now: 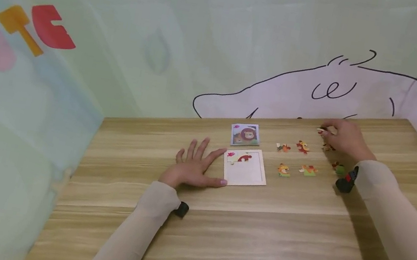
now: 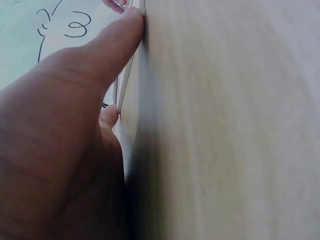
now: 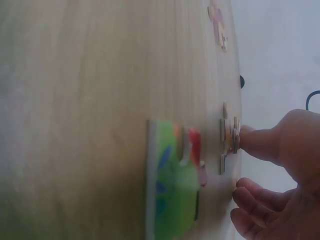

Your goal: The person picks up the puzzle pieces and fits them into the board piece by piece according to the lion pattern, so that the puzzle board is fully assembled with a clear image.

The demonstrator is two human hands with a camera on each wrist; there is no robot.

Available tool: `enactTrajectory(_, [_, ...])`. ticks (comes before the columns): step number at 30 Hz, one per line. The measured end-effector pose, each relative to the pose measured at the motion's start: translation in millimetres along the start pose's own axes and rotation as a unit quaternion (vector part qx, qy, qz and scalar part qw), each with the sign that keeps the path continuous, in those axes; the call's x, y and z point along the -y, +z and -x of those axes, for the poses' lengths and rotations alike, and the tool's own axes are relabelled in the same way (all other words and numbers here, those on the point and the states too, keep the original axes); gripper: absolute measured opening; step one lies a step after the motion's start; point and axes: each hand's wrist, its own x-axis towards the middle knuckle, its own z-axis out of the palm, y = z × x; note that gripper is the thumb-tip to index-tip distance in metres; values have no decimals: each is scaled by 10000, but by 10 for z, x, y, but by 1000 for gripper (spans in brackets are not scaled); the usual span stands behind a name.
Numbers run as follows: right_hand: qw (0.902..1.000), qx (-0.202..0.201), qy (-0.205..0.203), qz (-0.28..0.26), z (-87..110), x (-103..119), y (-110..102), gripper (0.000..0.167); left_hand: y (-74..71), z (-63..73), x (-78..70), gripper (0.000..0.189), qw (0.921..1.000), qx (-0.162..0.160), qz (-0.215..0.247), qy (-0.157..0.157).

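My left hand rests on the table with its fingers spread, thumb and index fingertip at the left edge of a white puzzle board. In the left wrist view the thumb lies along the board's thin edge. Along the board's top sit fitted pieces with a pink flower and a reddish-brown part. At the far right, my right hand pinches a small puzzle piece between thumb and fingers, close over the table. Just under that hand lies another piece, partly hidden. A green piece looms large in the right wrist view.
Behind the board is a square lion picture card. Several loose pieces lie to the board's right, among them a brown-and-yellow one and an orange-and-green one. A printed cloth backdrop stands along the wooden table's far edge.
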Motion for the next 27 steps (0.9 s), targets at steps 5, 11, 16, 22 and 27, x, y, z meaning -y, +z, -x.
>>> enactTrajectory(5, [9997,-215,-146,36,-12,-18,-20,35,-48,17,-46,102,10000,55,20,-40])
enactTrajectory(11, [9992,-285,67,-263,8,-35,-14,34,-55,18,-55,103,10000,68,24,5])
enactTrajectory(16, [9933,-551,340,-960,63,0,12,30,-46,16,-41,104,10000,78,19,8])
enactTrajectory(22, [9874,-662,534,-1332,137,95,6,37,-30,8,-32,104,10000,61,-7,7])
enactTrajectory(27, [9873,-628,401,-1405,174,206,12,38,-15,10,-24,104,10000,45,-2,7])
